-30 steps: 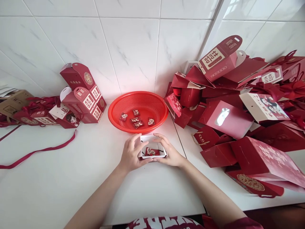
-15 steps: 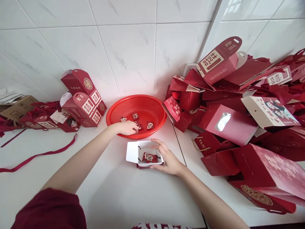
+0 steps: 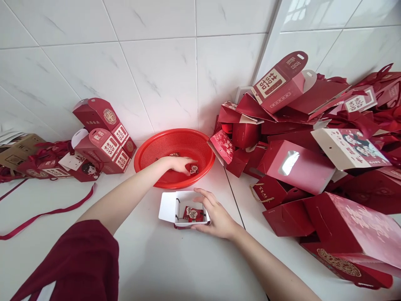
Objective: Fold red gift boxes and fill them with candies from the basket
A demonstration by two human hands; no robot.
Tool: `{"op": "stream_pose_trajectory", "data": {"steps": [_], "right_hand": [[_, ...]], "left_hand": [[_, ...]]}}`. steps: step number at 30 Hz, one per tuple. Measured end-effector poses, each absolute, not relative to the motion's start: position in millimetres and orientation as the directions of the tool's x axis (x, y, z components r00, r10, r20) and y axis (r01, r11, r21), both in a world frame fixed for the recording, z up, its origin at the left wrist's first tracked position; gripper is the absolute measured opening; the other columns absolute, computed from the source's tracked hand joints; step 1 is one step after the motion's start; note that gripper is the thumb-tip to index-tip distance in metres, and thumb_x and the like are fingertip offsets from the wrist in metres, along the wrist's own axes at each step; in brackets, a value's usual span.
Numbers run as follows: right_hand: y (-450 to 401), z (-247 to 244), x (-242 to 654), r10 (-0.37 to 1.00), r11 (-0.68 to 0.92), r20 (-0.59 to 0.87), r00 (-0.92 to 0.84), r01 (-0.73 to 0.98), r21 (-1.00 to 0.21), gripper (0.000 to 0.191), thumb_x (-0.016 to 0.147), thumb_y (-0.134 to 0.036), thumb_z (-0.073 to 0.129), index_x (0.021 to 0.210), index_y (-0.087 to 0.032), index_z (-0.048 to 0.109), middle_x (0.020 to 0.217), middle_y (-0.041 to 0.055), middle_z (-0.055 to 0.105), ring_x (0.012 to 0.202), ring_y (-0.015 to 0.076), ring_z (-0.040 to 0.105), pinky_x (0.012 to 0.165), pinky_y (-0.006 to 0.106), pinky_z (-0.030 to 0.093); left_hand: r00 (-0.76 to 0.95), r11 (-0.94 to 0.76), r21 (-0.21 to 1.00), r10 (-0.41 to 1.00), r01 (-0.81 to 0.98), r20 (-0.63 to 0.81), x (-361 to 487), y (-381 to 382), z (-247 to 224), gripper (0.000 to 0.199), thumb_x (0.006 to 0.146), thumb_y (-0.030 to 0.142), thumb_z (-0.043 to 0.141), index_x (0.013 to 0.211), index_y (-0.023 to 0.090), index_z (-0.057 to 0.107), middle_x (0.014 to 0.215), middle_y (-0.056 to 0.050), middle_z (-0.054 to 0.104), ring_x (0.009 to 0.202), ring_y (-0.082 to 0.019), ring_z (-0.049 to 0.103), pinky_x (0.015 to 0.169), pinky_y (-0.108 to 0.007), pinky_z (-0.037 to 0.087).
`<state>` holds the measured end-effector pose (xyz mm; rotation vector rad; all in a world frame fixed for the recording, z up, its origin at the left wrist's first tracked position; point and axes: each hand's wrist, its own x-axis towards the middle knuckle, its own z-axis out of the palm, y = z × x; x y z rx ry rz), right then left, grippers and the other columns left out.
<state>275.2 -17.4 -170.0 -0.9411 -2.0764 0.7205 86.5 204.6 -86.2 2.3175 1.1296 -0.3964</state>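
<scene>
My left hand (image 3: 181,164) is down inside a red plastic colander (image 3: 147,156). Its fingers are curled and close on a small red wrapped candy (image 3: 194,169); whether more is under the palm is hidden. Just in front of the colander, my right hand (image 3: 219,215) grips the right side of a small open box (image 3: 180,222), thumb on the near edge and fingers at the far edge. The box has a white inside and its white lid flap (image 3: 167,207) is folded out to the left. A red packet with pale print (image 3: 191,214) lies in it.
A heap of red gift boxes (image 3: 300,165) spreads along the right side. Stacked red boxes (image 3: 108,144) stand at left against the tiled wall (image 3: 159,79). A dark red ribbon (image 3: 59,210) trails over the white table (image 3: 131,251).
My left hand has moved right inside the colander, over to the candy on that side. My right hand still holds the box. The whole view has shifted slightly.
</scene>
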Motion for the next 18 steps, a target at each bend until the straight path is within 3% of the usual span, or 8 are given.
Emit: {"op": "stream_pose_trajectory", "data": {"steps": [2, 5, 10, 13, 16, 18], "right_hand": [[-17, -170, 275, 0.794, 0.58, 0.396, -0.461, 0.379, -0.721, 0.068, 0.079, -0.057, 0.073, 0.133, -0.025, 0.046, 0.154, 0.0144, 0.036, 0.142, 0.0312, 0.035, 0.111, 0.049, 0.042], [-17, -170, 275, 0.794, 0.579, 0.396, -0.461, 0.378, -0.722, 0.068, 0.079, -0.057, 0.072, 0.133, -0.024, 0.046, 0.155, 0.0144, 0.035, 0.142, 0.0313, 0.035, 0.111, 0.049, 0.042], [-17, -170, 275, 0.797, 0.575, 0.391, -0.461, 0.381, -0.724, 0.069, 0.079, -0.057, 0.073, 0.134, -0.024, 0.046, 0.156, 0.0134, 0.034, 0.143, 0.0295, 0.035, 0.112, 0.047, 0.041], [-18, -170, 275, 0.798, 0.575, 0.392, -0.457, 0.384, -0.723, 0.07, 0.079, -0.057, 0.073, 0.134, -0.024, 0.046, 0.156, 0.0129, 0.034, 0.143, 0.0284, 0.034, 0.113, 0.045, 0.041], [-19, -170, 275, 0.805, 0.567, 0.389, -0.448, 0.385, -0.729, 0.069, 0.079, -0.056, 0.074, 0.135, -0.026, 0.046, 0.156, 0.0124, 0.035, 0.143, 0.0289, 0.035, 0.112, 0.046, 0.042], [-20, -170, 275, 0.807, 0.562, 0.387, -0.447, 0.38, -0.735, 0.069, 0.078, -0.055, 0.074, 0.135, -0.026, 0.047, 0.156, 0.0127, 0.035, 0.143, 0.0301, 0.034, 0.111, 0.048, 0.042]], "left_hand": [[0.609, -0.528, 0.313, 0.612, 0.79, -0.505, 96, 202, -94, 0.086, 0.057, 0.044, 0.082, 0.139, 0.041, 0.054, 0.155, -0.001, 0.043, 0.139, -0.037, 0.041, 0.106, -0.042, 0.039], [0.592, -0.529, 0.287, 0.608, 0.799, -0.528, 101, 199, -102, 0.08, 0.056, 0.04, 0.085, 0.132, 0.04, 0.061, 0.154, -0.002, 0.044, 0.136, -0.04, 0.043, 0.105, -0.045, 0.04], [0.586, -0.519, 0.283, 0.639, 0.807, -0.498, 101, 202, -111, 0.039, 0.086, 0.037, 0.068, 0.121, 0.022, 0.065, 0.135, -0.01, 0.058, 0.112, -0.025, 0.061, 0.097, -0.041, 0.049], [0.547, -0.47, 0.283, 0.672, 0.836, -0.5, 101, 204, -113, 0.03, 0.095, 0.035, 0.059, 0.118, 0.015, 0.062, 0.118, -0.01, 0.063, 0.101, -0.021, 0.063, 0.088, -0.042, 0.055], [0.511, -0.396, 0.328, 0.729, 0.858, -0.455, 99, 207, -105, 0.032, 0.093, 0.034, 0.062, 0.117, 0.014, 0.061, 0.107, -0.008, 0.066, 0.09, -0.018, 0.065, 0.079, -0.038, 0.056], [0.498, -0.349, 0.392, 0.774, 0.851, -0.392, 93, 208, -92, 0.033, 0.084, 0.033, 0.072, 0.109, 0.013, 0.065, 0.096, -0.007, 0.068, 0.082, -0.019, 0.065, 0.074, -0.035, 0.055]]}}
